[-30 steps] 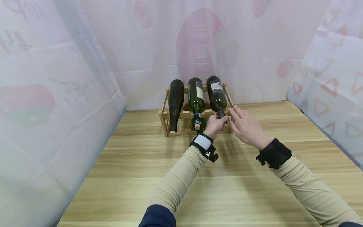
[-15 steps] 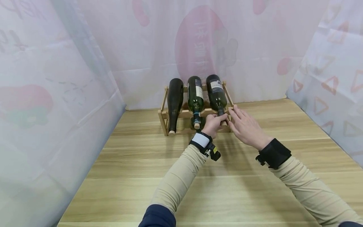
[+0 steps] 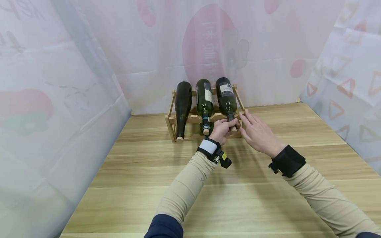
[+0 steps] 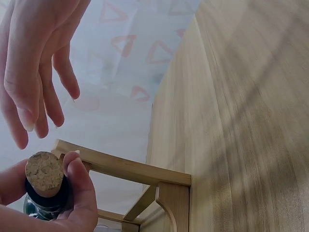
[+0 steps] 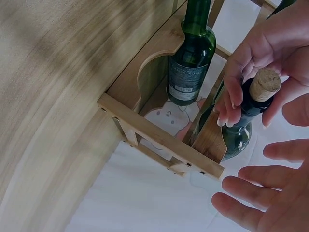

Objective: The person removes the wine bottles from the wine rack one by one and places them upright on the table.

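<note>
My left hand (image 3: 221, 130) grips the neck of the right-hand wine bottle (image 3: 227, 96), which lies neck-forward on the top tier of a wooden wine rack (image 3: 170, 127). The bottle's cork (image 4: 44, 174) shows between thumb and fingers in the left wrist view. Close to the rack's right end is my right hand (image 3: 260, 135), fingers spread and fairly straight; the right wrist view shows these fingers (image 5: 251, 193) apart from the bottle. Beside the held bottle lie a green labelled bottle (image 3: 204, 99) and a dark bottle (image 3: 183, 102), both corked.
Another green bottle (image 5: 188, 77) lies on the rack's lower tier, partly hidden in the head view. The rack stands at the back of a wooden table (image 3: 143, 185), before a printed curtain (image 3: 154, 59). Similar curtains hang at both sides.
The left fingers have shifted slightly on the bottle neck, and its cork now shows below the thumb. The right hand stays almost still. The view has tilted a little.
</note>
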Demonstrator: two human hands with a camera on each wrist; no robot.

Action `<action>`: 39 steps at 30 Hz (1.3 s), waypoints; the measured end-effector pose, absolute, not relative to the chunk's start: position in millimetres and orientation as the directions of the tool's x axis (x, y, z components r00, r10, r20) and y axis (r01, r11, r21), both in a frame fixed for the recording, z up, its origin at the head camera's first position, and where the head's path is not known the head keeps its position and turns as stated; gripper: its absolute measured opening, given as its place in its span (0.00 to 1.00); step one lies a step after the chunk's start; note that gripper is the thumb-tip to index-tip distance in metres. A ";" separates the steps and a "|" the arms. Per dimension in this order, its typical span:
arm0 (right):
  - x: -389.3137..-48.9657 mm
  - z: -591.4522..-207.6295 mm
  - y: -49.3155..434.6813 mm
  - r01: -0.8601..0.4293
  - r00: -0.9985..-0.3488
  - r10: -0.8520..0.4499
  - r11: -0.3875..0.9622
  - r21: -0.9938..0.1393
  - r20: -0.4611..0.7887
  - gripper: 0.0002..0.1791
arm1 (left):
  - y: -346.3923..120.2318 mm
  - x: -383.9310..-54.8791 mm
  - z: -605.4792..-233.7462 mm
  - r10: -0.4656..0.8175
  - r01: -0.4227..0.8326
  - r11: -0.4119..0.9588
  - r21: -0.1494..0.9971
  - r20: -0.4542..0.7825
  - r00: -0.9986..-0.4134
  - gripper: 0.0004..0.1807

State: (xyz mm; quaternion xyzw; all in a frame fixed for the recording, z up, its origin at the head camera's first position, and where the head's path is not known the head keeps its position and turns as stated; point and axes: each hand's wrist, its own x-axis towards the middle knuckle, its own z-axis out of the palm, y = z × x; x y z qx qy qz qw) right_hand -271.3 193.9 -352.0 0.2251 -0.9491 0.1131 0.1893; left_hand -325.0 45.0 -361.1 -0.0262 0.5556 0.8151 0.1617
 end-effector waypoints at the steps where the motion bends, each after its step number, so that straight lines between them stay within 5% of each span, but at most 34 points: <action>1: -271.0 -351.7 193.8 -0.467 -0.831 -0.382 0.874 -0.132 0.404 0.30 | 45.0 -324.9 -361.2 0.232 -0.293 -0.335 0.896 -0.223 -0.947 0.06; 8: -271.3 -349.5 192.7 -0.462 -0.835 -0.378 0.876 -0.137 0.399 0.32 | 45.2 -323.4 -361.7 0.231 -0.288 -0.372 0.882 -0.213 -0.949 0.11; 19: -275.8 -344.0 191.3 -0.485 -0.820 -0.379 0.858 -0.171 0.429 0.33 | 42.1 -320.8 -360.3 0.249 -0.290 -0.424 0.858 -0.198 -0.948 0.05; 39: -294.2 -328.4 184.6 -0.501 -0.827 -0.370 0.826 -0.258 0.423 0.30 | 39.8 -312.8 -353.0 0.243 -0.250 -0.408 0.878 -0.159 -0.957 0.15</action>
